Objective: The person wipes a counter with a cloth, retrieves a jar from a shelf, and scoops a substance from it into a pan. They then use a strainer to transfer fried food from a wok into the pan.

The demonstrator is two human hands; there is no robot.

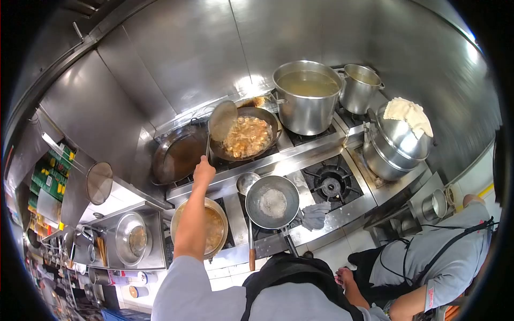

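Note:
My left hand [204,171] is closed round the handle of a wide, round skimmer [222,122]. The skimmer's head is tilted over the left side of a dark wok [274,124], which holds browned pieces of food [247,138] in bubbling liquid. Low by my apron is what looks like my right hand [345,276], small in view; its fingers do not show clearly. Nearer to me, a grey pan [257,215] with whitish powder or paste sits on the front of the stove. A ladle [248,183] lies to its left, its wooden handle pointing towards me.
Behind stand a tall stockpot [308,117] of liquid, a smaller pot [360,93] and a lidded steamer [396,144] with a cloth. Another wok [176,155] is at left, a pot [218,206] of broth under my forearm. Close on my right is a co-worker [428,257].

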